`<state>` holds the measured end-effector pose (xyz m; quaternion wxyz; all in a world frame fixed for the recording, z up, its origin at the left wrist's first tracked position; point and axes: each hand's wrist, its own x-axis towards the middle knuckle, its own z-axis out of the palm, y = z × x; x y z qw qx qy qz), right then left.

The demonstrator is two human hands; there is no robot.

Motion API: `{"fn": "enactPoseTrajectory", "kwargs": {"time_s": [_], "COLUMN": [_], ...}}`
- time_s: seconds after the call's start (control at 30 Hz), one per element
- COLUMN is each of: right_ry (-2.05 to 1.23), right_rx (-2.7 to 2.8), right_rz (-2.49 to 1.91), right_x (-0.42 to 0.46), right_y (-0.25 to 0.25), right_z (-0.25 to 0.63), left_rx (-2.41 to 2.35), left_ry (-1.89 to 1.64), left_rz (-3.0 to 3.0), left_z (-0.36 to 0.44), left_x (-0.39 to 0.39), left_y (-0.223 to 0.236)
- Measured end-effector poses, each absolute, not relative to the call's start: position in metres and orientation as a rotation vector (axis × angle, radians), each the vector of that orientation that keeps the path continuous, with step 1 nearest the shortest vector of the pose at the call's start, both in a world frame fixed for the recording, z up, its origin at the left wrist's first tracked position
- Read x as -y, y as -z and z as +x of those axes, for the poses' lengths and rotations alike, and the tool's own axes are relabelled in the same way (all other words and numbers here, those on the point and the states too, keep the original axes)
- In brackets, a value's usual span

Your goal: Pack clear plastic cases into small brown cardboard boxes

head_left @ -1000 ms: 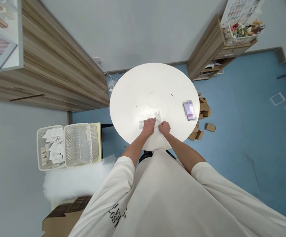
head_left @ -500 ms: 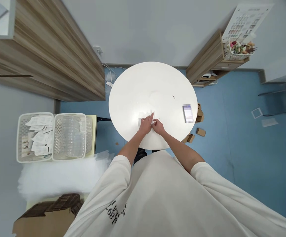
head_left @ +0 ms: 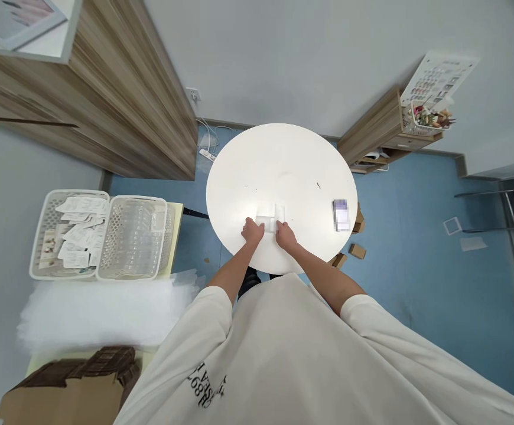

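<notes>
Whitish wrap point(head_left: 266, 222) pinched by left hand point(head_left: 253, 230), right hand point(head_left: 286, 236); shirt print point(head_left: 204, 385) seemingly "SEA"

The left hand point(head_left: 252, 230) no longer lies over the translucent packet point(head_left: 266, 223) against the right hand point(head_left: 286, 235); the hands now sit apart at its opposite ends, leaving its middle uncovered between them.

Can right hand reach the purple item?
Likely yes: the right hand is busy at the whitish packet, but nothing visible blocks its way across the white table to the purple item.
</notes>
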<state>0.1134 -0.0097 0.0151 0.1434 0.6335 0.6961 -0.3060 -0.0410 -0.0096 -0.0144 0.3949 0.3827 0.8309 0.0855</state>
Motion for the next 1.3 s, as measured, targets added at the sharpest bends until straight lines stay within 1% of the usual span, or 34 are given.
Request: {"fn": "enactPoseTrajectory", "kwargs": {"time_s": [0.2,0.47,0.73,0.93,1.1,1.3], "right_ry": [0.829,0.743,1.022,1.239,1.229,1.184], "right_rx": [-2.021,-2.07,-1.976,-2.046,-2.163,-2.135], "right_rz": [1.748,1.706,1.764,1.892,1.825,1.712], "right_x": [0.01,0.015,0.018,0.024,0.03,0.022], "right_y": [-0.014,-0.018,-0.007,-0.001,-0.01,-0.011], "right_z": [0.111,0.122,0.145,0.159,0.167,0.165], "left_rx": [-2.084,-1.772,-1.7,-1.597,-1.53,-1.486], "left_ry": [-0.109,-0.294,-0.275,-0.344,-0.3,-0.251], "left_rz": [0.925,1.167,1.221,1.312,1.468,1.669], "left_z": [-0.039,-0.017,0.0,-0.003,-0.005,-0.012], "left_x": [-0.003,0.0,-0.005,0.004,0.013,0.036], "left_y": [0.016,0.004,0.002,0.005,0.01,0.01]}}
